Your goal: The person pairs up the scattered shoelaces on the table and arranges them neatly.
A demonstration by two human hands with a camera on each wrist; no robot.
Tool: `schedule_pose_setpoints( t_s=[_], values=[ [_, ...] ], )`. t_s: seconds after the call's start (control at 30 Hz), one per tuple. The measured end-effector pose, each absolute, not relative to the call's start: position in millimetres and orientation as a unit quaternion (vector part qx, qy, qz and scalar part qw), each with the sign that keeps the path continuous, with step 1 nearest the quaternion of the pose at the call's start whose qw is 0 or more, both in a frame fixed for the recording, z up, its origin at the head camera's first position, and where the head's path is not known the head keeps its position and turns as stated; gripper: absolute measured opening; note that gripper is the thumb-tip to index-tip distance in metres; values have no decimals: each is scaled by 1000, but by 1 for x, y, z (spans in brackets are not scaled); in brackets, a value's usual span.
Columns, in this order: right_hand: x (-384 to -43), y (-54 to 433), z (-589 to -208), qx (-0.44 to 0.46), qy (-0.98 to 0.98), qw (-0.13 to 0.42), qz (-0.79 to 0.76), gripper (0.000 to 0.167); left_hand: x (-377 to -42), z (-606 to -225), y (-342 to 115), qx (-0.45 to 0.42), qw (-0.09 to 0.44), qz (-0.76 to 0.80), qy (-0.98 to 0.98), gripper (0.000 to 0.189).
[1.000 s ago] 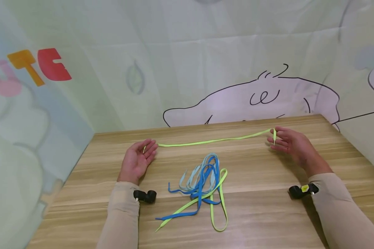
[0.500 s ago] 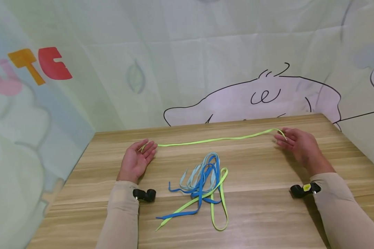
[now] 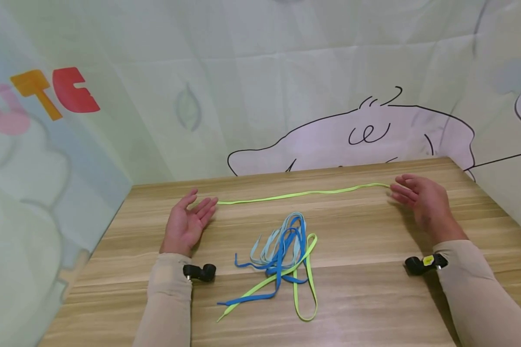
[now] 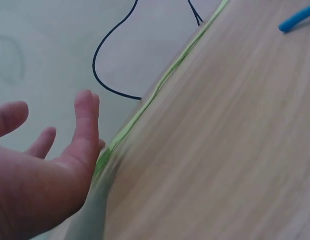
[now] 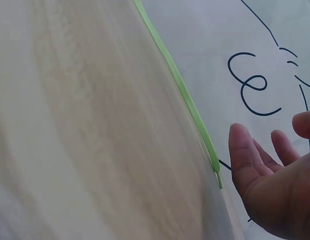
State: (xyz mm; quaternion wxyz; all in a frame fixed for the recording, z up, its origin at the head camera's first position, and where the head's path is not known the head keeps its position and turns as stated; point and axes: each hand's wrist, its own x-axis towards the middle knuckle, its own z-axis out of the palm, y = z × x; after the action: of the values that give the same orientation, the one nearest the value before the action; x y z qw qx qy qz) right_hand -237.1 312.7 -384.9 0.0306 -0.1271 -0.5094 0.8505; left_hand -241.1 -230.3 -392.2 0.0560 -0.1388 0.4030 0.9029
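Observation:
A yellow-green shoelace (image 3: 304, 193) lies stretched across the far part of the table, nearly straight. At its left end is my left hand (image 3: 185, 224), palm turned up and fingers spread loosely, pinching nothing; the hand hides that end of the lace in the head view. My right hand (image 3: 423, 205) is beside the right end with relaxed fingers and holds nothing. In the right wrist view the tip of the shoelace (image 5: 217, 167) shows apart from the fingers (image 5: 241, 150). Nearer me lies a loose heap of a blue shoelace (image 3: 279, 270), a light blue shoelace (image 3: 267, 253) and another yellow-green shoelace (image 3: 311, 284).
The wood-grain table (image 3: 364, 299) ends at a printed cloth backdrop (image 3: 269, 86) behind and on the left. Each wrist carries a small black camera, such as the left wrist camera (image 3: 199, 273).
Both hands have let go of the stretched shoelace. Its right end has dropped from the right fingers to the table, and the right hand has shifted slightly right. The heap is unchanged.

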Motion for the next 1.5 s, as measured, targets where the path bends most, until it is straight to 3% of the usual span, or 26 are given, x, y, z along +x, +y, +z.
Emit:
schedule_pose_setpoints(
  t_s=[0.47,0.83,1.0,1.27,1.5],
  values=[
    [-234,290,-379,-62,-589,-8,806,20,-232,-379,-208,-111,64,883,451,20],
    [-233,253,-371,-13,-634,-35,772,12,-219,-375,-185,-77,78,859,500,17],
    [-225,235,-371,13,-681,-54,730,14,-212,-381,-172,-72,87,848,518,18],
    [-211,202,-373,83,-760,-89,639,30,-202,-384,-145,-44,102,820,561,25],
    [-198,182,-377,160,-817,-121,540,23,-194,-384,-125,-18,114,805,582,18]
  ],
)
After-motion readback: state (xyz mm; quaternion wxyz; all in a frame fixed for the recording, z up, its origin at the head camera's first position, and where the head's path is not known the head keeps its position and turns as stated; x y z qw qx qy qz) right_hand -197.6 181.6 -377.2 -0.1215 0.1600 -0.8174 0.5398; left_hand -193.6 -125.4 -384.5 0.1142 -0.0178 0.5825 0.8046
